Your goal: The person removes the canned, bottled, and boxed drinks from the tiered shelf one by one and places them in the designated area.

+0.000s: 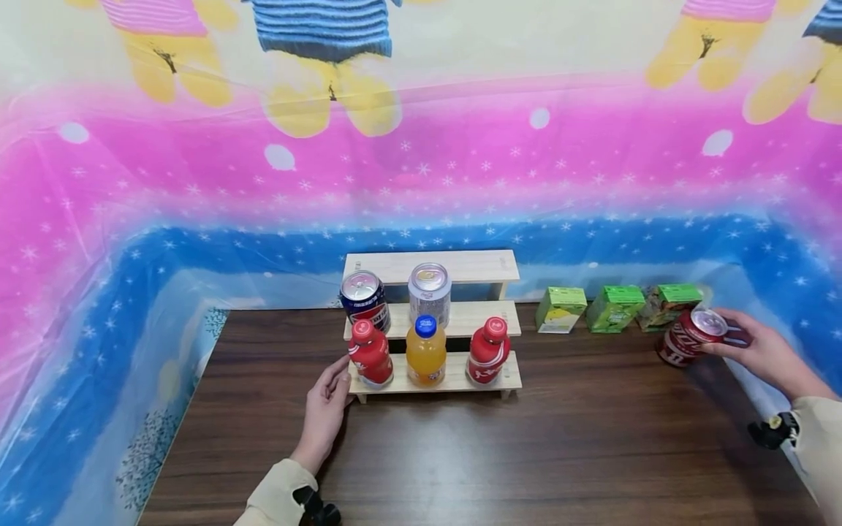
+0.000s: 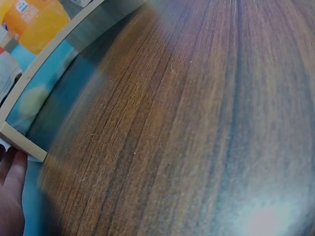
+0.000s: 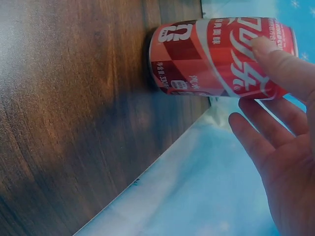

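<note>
My right hand (image 1: 766, 353) holds a red soda can (image 1: 689, 337) near the table's right edge, the thumb on one side and fingers behind. In the right wrist view the can (image 3: 221, 58) has its base at the tabletop. My left hand (image 1: 324, 413) rests its fingers against the left end of a three-tier wooden rack (image 1: 460, 383); in the left wrist view they lie beside the rack's leg (image 2: 22, 142). On the lowest tier stand an orange-drink bottle (image 1: 426, 356) and two red bottles, left (image 1: 371, 358) and right (image 1: 488, 354).
A dark blue can (image 1: 365, 301) and a silver can (image 1: 430, 296) stand on the middle tier. Right of the rack are a yellow-green carton (image 1: 561, 310), a green carton (image 1: 615, 309) and a brown-green carton (image 1: 664, 303). A patterned cloth (image 1: 460, 175) hangs behind the table (image 1: 526, 453).
</note>
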